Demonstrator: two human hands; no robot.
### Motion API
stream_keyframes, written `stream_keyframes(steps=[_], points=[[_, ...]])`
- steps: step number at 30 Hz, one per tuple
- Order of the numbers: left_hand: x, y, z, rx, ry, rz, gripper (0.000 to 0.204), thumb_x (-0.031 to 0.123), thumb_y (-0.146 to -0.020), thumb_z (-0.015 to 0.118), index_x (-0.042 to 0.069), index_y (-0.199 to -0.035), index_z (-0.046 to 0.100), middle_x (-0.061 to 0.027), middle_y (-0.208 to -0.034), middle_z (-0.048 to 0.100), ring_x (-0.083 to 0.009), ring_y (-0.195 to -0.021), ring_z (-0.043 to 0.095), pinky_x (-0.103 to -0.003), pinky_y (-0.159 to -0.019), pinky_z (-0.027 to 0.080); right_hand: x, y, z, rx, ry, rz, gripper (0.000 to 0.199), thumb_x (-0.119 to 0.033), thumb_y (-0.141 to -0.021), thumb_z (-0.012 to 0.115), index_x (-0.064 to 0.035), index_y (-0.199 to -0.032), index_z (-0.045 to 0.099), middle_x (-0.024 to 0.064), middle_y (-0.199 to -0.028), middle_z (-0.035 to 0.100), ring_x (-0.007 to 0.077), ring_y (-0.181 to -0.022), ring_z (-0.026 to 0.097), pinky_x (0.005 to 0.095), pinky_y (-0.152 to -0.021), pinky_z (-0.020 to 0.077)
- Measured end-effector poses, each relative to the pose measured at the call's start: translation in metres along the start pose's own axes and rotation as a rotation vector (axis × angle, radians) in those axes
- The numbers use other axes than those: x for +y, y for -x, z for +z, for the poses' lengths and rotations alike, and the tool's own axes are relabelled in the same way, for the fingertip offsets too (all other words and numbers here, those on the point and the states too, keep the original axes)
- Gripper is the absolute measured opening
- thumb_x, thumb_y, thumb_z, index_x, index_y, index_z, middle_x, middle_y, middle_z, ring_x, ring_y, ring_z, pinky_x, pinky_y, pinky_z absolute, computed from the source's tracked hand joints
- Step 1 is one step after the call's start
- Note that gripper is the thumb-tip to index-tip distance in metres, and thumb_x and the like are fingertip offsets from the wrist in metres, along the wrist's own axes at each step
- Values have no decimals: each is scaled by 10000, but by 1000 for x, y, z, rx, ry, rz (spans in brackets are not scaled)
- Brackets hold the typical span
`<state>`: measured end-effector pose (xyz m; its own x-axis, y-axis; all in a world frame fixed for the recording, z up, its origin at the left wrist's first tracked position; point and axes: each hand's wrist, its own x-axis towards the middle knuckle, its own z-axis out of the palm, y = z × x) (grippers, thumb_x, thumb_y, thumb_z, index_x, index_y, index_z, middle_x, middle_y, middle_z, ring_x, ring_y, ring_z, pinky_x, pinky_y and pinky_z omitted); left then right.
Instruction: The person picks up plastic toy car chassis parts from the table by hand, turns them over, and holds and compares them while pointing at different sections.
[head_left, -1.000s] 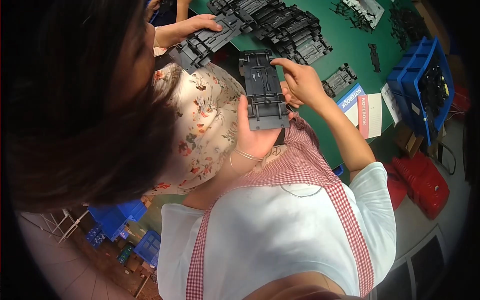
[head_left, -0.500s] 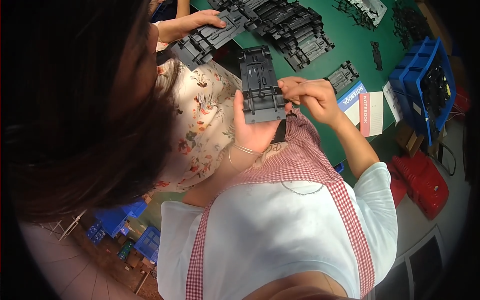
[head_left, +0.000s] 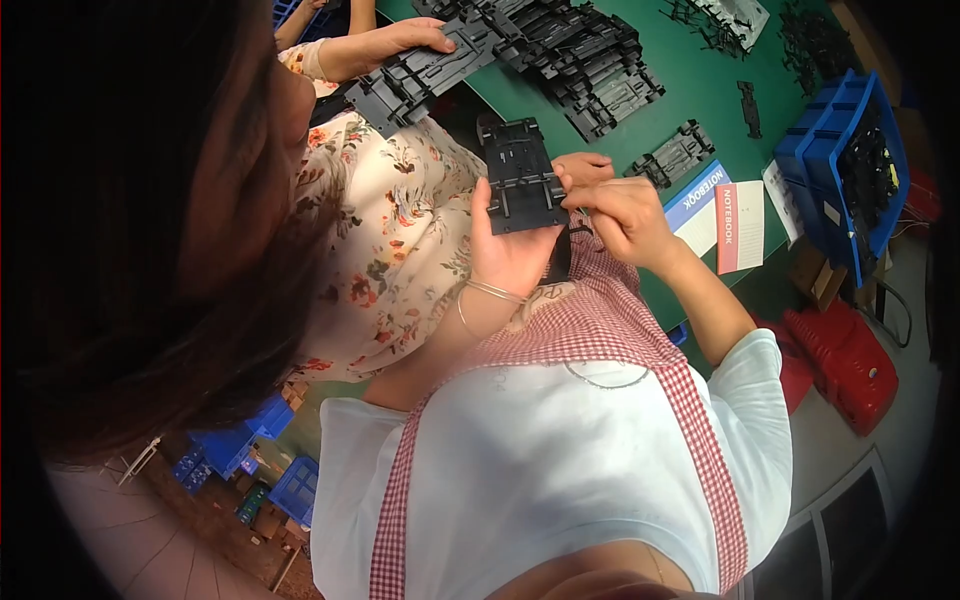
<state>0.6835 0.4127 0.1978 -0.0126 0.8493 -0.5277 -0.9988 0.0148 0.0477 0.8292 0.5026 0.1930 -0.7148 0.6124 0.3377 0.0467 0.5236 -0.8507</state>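
Observation:
A flat black plastic chassis plate (head_left: pixel 522 170), with moulded ribs and crossbars, lies tilted in my left hand (head_left: pixel 510 255). The thumb rests along its left side, and fingers come out past its right edge. At that same right edge is my right hand (head_left: pixel 630 215), its thumb and fingertips pinched together. Whether a small part sits in that pinch is hidden. Further left, another person's hand (head_left: pixel 408 38) holds a similar black chassis plate (head_left: pixel 425 75).
Stacked black chassis plates (head_left: pixel 590 60) cover part of the green table (head_left: pixel 715 105). A single plate (head_left: pixel 672 152) lies near two notebooks (head_left: pixel 740 225). To the right are a blue crate (head_left: pixel 835 150) with black parts and a red case (head_left: pixel 845 365). The other person stands close on my left.
The chassis plate in my left hand has tipped, its far end now lower in view. My left fingers stretch out further beyond its right edge. My right hand has shifted slightly nearer to me.

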Motion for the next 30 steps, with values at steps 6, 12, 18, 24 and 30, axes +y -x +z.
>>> stream_keyframes(steps=[6, 12, 18, 24, 30], points=[[1, 0, -1, 8, -40, 13, 600, 458, -911, 350, -8, -1287, 382, -206, -1226, 457, -298, -1140, 447, -415, -978, 371, 0, 4, 1, 19, 11, 3, 250, 39, -594, 495, -4, -802, 626, 146, -782, 632, 300, -838, 637, 372, -783, 515], [7, 3, -2, 30, -18, -44, 603, 453, -914, 346, -30, -1273, 391, -216, -1231, 466, -315, -1133, 468, -428, -980, 391, 19, 23, -8, 493, -629, 600, 199, -30, -851, 390, 10, -871, 584, -37, -555, 426, 39, -477, 341, 199, -442, 268], [8, 1, -7, 52, -49, -84, 598, 451, -914, 344, -33, -1261, 406, -226, -1215, 486, -326, -1115, 490, -426, -977, 401, 36, 36, 13, 437, -719, 946, 191, -71, -871, 399, -16, -886, 581, -62, -543, 367, 27, -466, 311, 195, -431, 250], [2, 1, 10, 194, -234, -179, 573, 484, -919, 263, 12, -1157, 484, -142, -1037, 569, -237, -946, 557, -368, -848, 458, 27, 39, 43, 300, -1172, 1140, 230, -222, -934, 426, -25, -956, 543, 9, -661, 531, 81, -475, 438, 205, -427, 327], [-8, 6, 2, 97, -367, -384, 501, 427, -935, 283, 75, -1261, 430, -103, -1080, 568, -210, -972, 559, -368, -838, 458, 34, 52, 58, 467, -1346, 1322, 242, -282, -927, 453, -67, -890, 557, -16, -619, 538, 58, -411, 455, 193, -346, 352]])
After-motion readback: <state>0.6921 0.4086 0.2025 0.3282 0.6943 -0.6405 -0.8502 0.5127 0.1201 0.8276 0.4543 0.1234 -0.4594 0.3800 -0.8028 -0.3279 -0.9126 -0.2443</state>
